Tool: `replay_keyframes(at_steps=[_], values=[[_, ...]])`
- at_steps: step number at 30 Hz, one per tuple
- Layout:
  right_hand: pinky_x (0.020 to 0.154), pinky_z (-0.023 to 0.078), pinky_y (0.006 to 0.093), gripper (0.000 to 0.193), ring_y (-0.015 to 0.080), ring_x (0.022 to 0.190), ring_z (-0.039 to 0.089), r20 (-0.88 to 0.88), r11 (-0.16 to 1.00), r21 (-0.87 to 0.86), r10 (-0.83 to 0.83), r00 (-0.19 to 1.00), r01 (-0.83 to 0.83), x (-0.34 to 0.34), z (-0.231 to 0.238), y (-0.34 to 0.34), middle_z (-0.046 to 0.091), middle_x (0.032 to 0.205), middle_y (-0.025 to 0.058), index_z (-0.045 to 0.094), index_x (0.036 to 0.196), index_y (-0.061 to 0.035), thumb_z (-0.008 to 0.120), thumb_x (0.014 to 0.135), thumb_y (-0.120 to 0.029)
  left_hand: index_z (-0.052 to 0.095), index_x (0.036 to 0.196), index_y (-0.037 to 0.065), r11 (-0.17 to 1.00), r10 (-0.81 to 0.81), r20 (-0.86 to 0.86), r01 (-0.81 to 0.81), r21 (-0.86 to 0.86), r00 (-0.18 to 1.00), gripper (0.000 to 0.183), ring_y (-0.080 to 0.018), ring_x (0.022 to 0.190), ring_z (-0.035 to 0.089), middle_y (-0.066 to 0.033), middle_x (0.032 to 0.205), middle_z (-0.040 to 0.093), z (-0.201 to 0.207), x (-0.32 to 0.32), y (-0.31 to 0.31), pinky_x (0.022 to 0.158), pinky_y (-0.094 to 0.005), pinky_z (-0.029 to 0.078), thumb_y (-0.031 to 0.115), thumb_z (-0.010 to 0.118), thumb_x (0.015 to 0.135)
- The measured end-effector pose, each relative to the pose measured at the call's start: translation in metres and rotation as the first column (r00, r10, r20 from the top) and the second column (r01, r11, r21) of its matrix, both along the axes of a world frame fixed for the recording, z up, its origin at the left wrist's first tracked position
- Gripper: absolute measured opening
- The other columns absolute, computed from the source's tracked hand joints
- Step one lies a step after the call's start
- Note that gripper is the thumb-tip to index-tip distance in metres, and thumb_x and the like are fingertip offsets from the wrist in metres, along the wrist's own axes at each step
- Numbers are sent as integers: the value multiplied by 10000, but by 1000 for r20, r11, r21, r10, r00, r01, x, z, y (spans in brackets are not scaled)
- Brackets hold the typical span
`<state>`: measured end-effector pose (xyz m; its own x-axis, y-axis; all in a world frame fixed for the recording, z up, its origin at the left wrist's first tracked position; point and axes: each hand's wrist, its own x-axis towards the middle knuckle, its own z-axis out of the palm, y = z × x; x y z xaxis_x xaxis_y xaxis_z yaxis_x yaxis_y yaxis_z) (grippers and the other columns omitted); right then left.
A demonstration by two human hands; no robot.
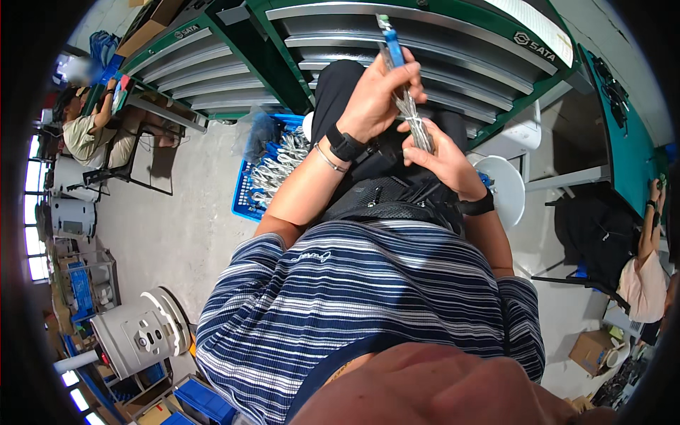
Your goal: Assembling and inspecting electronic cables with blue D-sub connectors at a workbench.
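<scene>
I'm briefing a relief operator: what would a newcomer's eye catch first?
First, the striped shirt filling the lower centre, and above it a grey bundle held by the left hand and right hand. Left of these sits a blue basket heaped with grey coils.

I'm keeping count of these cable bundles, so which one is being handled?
The cable bundle held between the left hand and the right hand; the other bundles lie heaped in the blue basket.

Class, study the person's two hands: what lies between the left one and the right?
In the head view, a silvery bundle of thin strands spans the stretch from left hand to right hand, held in both.
</scene>
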<state>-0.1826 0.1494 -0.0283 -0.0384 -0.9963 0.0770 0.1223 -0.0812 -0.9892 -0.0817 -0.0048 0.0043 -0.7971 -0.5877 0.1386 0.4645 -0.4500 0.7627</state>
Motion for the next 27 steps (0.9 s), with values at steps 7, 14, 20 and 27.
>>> replay_keyframes(at_steps=[7, 14, 20, 27], values=[[601, 388, 211, 242, 49, 632, 421, 60, 982, 109, 148, 987, -154, 0, -3, 1, 477, 784, -44, 533, 1163, -34, 628, 1039, -220, 490, 819, 147, 975, -83, -168, 115, 191, 982, 291, -42, 521, 281, 85, 620, 288, -4, 10, -1, 471, -207, 252, 294, 580, 1054], [616, 407, 258, 264, 79, 664, 464, -255, 998, 12, -56, 965, 61, 6, -10, 4, 526, 789, -9, 562, 1100, -24, 647, 1022, -261, 551, 875, 141, 974, -47, -201, 90, 209, 979, 286, -44, 501, 280, 83, 594, 296, -9, 13, 7, 469, -216, 241, 362, 567, 1055], [615, 447, 305, 276, 142, 632, 527, -539, 970, -71, -233, 810, 232, 16, 2, 10, 555, 722, 71, 588, 1036, -13, 756, 921, -200, 573, 918, 112, 981, 101, -77, -87, 176, 992, 229, -104, 742, 524, 12, 804, 500, -19, 16, 6, 681, -270, 470, 304, 668, 999], [640, 479, 303, 291, 131, 662, 551, -565, 918, -89, -366, 739, 387, 16, 1, 14, 604, 738, 59, 593, 996, -15, 795, 871, -184, 579, 1002, 85, 954, 153, -91, -123, 274, 984, 194, -133, 781, 557, -11, 859, 547, -18, 13, 12, 733, -287, 497, 263, 654, 1012]])
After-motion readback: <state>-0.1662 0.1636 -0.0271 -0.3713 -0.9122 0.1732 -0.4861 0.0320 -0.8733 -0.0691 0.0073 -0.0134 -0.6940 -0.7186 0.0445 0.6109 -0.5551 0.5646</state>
